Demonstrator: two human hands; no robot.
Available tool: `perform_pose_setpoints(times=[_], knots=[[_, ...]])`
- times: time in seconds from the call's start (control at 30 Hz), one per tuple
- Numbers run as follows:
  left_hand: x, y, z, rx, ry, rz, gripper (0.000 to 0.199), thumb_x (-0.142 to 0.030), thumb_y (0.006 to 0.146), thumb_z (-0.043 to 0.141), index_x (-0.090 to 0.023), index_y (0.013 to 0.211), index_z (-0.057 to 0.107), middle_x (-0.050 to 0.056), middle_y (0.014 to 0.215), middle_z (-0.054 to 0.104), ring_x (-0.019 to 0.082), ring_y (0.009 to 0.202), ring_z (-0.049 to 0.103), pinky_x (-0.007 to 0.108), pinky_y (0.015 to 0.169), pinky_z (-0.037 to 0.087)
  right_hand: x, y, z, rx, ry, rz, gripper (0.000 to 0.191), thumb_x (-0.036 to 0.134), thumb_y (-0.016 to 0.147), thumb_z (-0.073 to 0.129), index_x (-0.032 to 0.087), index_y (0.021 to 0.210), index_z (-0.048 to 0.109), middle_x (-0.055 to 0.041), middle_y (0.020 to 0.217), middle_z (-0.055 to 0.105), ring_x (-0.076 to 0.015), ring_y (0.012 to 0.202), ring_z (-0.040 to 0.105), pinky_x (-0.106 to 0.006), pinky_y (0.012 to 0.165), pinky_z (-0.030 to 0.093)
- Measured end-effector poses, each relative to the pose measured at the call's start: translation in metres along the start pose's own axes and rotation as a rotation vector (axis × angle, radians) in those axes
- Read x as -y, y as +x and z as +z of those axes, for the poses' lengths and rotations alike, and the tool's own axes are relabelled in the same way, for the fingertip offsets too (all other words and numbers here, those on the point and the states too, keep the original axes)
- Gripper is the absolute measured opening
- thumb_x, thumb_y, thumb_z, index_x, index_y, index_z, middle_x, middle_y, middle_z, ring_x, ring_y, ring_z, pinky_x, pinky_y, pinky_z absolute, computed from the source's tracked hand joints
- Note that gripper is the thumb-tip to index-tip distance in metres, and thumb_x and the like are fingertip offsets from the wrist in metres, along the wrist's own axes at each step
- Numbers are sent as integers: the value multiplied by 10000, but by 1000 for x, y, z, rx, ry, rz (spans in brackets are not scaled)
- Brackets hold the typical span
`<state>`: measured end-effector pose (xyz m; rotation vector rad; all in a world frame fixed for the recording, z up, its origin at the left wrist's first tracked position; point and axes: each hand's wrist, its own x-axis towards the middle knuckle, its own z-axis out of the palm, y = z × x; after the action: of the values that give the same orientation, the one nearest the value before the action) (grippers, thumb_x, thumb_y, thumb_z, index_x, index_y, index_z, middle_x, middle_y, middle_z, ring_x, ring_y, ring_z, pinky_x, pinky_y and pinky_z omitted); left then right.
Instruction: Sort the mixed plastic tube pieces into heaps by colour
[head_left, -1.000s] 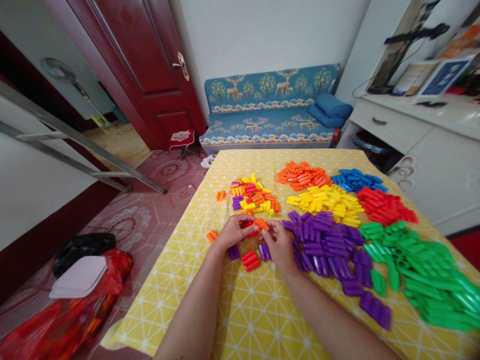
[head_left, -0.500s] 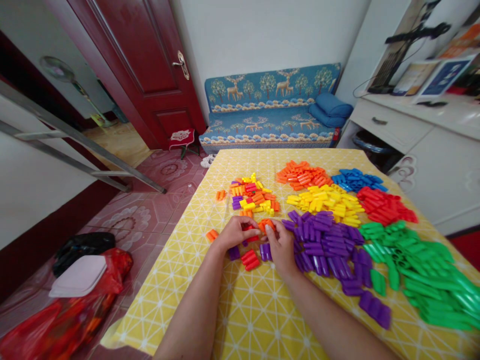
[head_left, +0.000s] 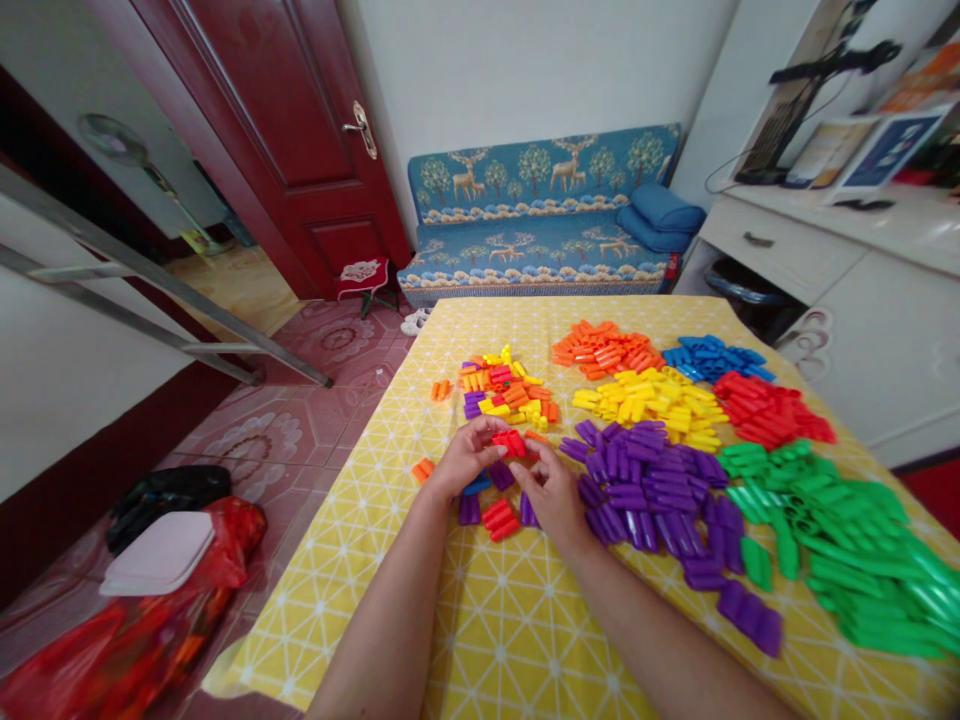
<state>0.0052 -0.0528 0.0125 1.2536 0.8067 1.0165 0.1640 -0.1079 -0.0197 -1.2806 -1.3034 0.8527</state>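
Between the thumb and fingers of my left hand (head_left: 466,458) is a red plastic piece (head_left: 510,443) of short joined tubes. My right hand (head_left: 553,487) is just right of it, thumb and fingers apart, with nothing visible in its grip. An orange piece (head_left: 536,437) shows behind the right fingertips. Below the hands lie another red piece (head_left: 500,521), a purple piece (head_left: 502,476) and a partly covered blue piece (head_left: 477,485). Past my left hand is a mixed heap (head_left: 510,392) of orange, yellow, red and purple pieces.
Sorted piles cover the right side of the yellow table: purple (head_left: 649,485), yellow (head_left: 649,402), orange (head_left: 607,350), blue (head_left: 716,360), red (head_left: 772,410) and green (head_left: 862,540). A blue patterned sofa (head_left: 517,225) stands beyond the table, with a white cabinet (head_left: 885,300) at right.
The orange piece has left my right fingers and lies beyond them. My left hand has raised the red piece into view. My right thumb and fingers have spread.
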Motion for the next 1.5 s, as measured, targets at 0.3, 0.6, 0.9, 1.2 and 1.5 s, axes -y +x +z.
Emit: perform_pose_setpoints(times=[0.3, 0.6, 0.9, 1.2, 1.5], knots=[[1, -1, -2, 54, 166, -25, 461, -387, 676, 826, -137, 1046, 712, 88, 996, 707, 186, 890, 645, 280, 821, 497, -2, 0, 0, -8, 72, 49, 287, 461, 842, 607, 192, 935, 644, -51, 838, 713, -178, 647, 626, -282, 558, 491], [3, 0, 0, 73, 130, -69, 395, -429, 686, 813, -117, 909, 719, 66, 810, 720, 137, 705, 646, 245, 711, 505, 0, 1, -2, -21, 66, 40, 324, 511, 856, 581, 201, 913, 651, -19, 770, 684, -159, 614, 585, -268, 571, 465], [4, 0, -2, 100, 167, -102, 435, -465, 689, 801, -110, 921, 706, 42, 750, 687, 102, 627, 595, 214, 639, 465, 4, 1, -5, 9, 14, 8, 291, 486, 883, 557, 209, 819, 618, 16, 664, 616, -144, 566, 556, -255, 542, 435], [3, 0, -1, 60, 309, -50, 411, -521, 794, 676, -112, 758, 679, -3, 614, 589, 84, 549, 488, 207, 545, 373, 9, -1, -6, 13, -9, -40, 273, 444, 873, 579, 216, 723, 579, 24, 636, 579, -143, 577, 535, -263, 564, 424], [15, 7, -6, -169, 368, 54, 287, -413, 754, 723, -135, 826, 718, 46, 757, 682, 143, 680, 583, 241, 639, 449, 14, -1, -7, -134, 61, -135, 156, 327, 850, 607, 208, 749, 595, -89, 1035, 667, -221, 1009, 619, -361, 862, 505]])
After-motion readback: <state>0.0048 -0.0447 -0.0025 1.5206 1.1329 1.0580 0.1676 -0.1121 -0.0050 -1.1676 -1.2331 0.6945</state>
